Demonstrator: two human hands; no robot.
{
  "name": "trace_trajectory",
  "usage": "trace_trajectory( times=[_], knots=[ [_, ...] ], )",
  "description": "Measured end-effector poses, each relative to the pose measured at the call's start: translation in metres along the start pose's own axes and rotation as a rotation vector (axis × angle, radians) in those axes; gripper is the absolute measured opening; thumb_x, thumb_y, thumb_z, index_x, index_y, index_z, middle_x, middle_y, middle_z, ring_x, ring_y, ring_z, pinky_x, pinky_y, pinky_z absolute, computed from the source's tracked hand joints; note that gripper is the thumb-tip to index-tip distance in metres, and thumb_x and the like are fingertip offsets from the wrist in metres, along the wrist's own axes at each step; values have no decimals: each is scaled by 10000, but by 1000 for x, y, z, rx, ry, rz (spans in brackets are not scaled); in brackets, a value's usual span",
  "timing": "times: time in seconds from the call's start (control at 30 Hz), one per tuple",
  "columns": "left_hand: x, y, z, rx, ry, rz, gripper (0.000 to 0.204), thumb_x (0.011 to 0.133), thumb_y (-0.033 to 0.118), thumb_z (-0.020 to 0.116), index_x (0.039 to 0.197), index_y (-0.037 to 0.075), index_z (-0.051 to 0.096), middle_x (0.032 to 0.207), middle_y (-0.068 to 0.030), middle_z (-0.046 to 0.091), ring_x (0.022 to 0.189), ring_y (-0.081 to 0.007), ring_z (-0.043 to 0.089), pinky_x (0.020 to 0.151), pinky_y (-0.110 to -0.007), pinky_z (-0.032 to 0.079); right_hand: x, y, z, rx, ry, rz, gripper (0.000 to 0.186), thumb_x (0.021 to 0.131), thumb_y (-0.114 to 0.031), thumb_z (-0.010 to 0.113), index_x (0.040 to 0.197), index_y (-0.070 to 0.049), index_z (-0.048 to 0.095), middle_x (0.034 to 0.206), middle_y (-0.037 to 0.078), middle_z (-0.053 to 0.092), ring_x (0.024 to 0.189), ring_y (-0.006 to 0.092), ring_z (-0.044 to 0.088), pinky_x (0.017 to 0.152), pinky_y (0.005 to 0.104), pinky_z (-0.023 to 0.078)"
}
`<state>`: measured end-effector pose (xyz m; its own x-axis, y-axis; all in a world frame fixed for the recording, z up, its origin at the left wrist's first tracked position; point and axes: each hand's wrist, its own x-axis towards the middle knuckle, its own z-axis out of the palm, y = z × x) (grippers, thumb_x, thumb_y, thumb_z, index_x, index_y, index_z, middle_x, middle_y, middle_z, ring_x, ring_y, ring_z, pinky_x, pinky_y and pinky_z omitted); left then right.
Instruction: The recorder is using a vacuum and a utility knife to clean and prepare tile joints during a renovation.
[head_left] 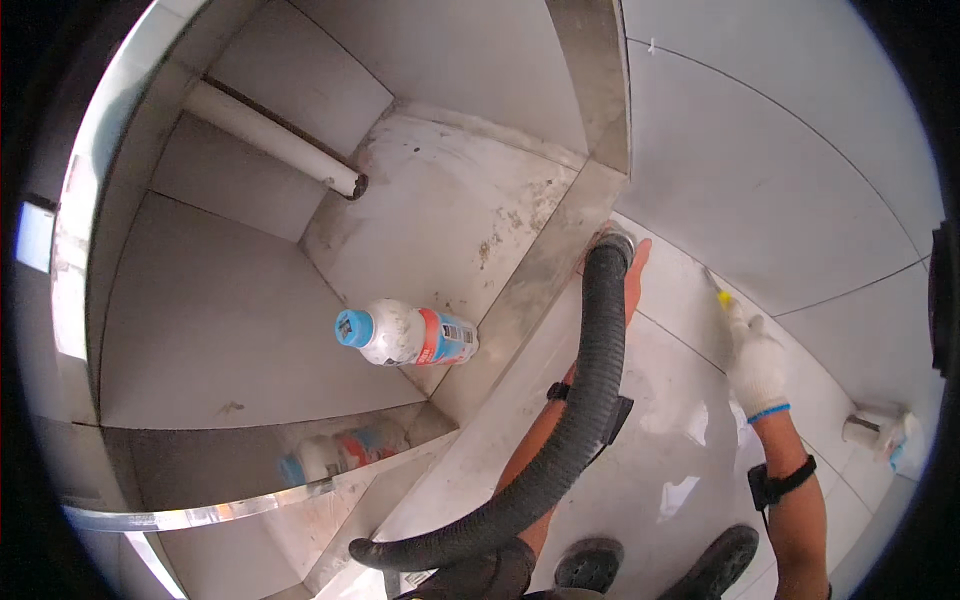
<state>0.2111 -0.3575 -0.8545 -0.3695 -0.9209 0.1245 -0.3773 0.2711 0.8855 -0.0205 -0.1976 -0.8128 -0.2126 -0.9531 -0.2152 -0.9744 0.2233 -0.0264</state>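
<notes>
My bare left hand [634, 270] is at the metal end of a black corrugated hose [592, 360], holding it near the foot of the tiled wall; the hose hides much of the hand and forearm. My right hand [757, 360], in a white knitted glove with a blue cuff, grips a slim tool with a yellow piece [724, 298], its thin tip at the joint between wall and white floor tiles [680, 280]. A white plastic bottle [395, 333] with a blue cap and red label lies on its side on the ledge of a tiled recess to the left.
A white pipe [270, 135] crosses the recess [200, 300], which has steel-coloured edging [603, 180]. The tiled wall [760, 160] rises at right. A small cylindrical container [868, 428] is by its foot at far right. My dark shoes [590, 563] are on the floor below.
</notes>
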Motion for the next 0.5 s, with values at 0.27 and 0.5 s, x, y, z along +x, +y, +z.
trace_trajectory(
  times=[0.27, 0.5],
  knots=[
    [20, 17, 22, -7, 18, 47, 537, 884, 162, 818, 1338, 83, 541, 1147, -123, 646, 1071, -219, 622, 1024, -354, 494, -51, 82, 16, -208, -75, 69, 740, 887, -33, 630, 1593, -139, 433, 1093, 202, 639, 843, 367, 727, 693, 470, 599],
    [31, 52, 34, -51, 34, 55, 534, 881, 159, 827, 1327, 78, 545, 1149, -119, 645, 1073, -223, 620, 1027, -364, 493, -28, 117, -60, -220, -167, -218, 620, 859, -26, 634, 1460, -117, 517, 1027, 216, 696, 802, 419, 722, 708, 530, 580]
  ],
)
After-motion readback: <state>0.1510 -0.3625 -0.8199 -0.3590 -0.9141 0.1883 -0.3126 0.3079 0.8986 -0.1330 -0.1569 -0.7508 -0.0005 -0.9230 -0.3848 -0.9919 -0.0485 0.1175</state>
